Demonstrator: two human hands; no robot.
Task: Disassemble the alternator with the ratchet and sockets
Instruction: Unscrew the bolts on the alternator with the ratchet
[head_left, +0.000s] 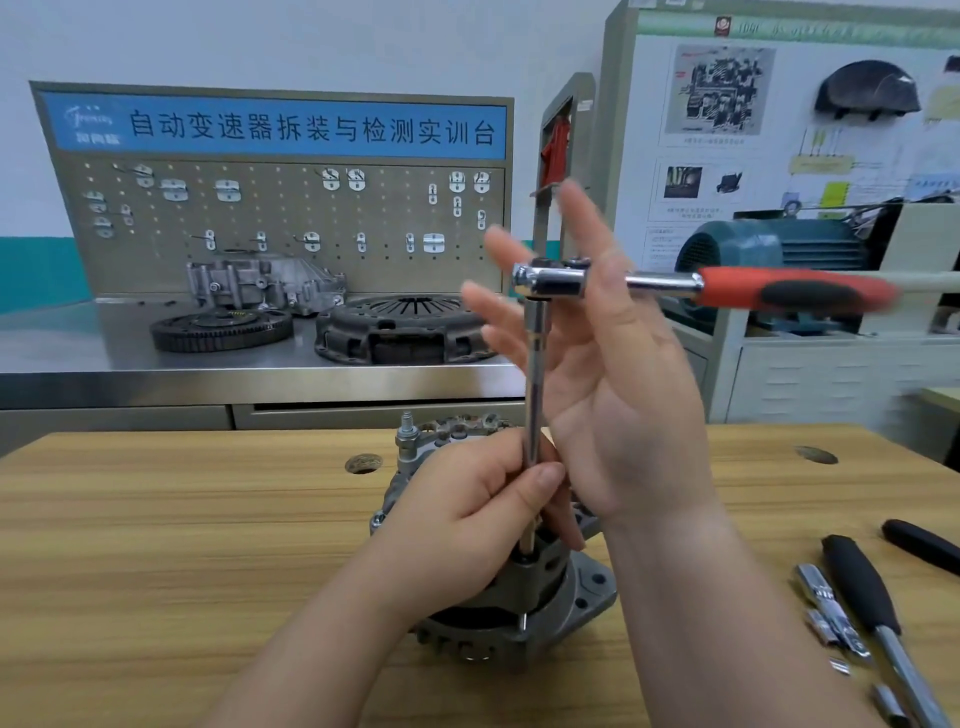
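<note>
Ahead of me the blue banner (275, 127) topping the pegboard (291, 223) reads 自动变速器拆装与检测实训台 in dark characters, while its pale logo at the left and the wall posters' print are too blurred for me to read.

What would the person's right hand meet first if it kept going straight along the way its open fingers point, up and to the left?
The right hand, open behind the ratchet, points up-left. Nothing near shows in that line; farther back stands the pegboard of the steel bench, though depth is unclear, so the way looks free nearby.
</note>
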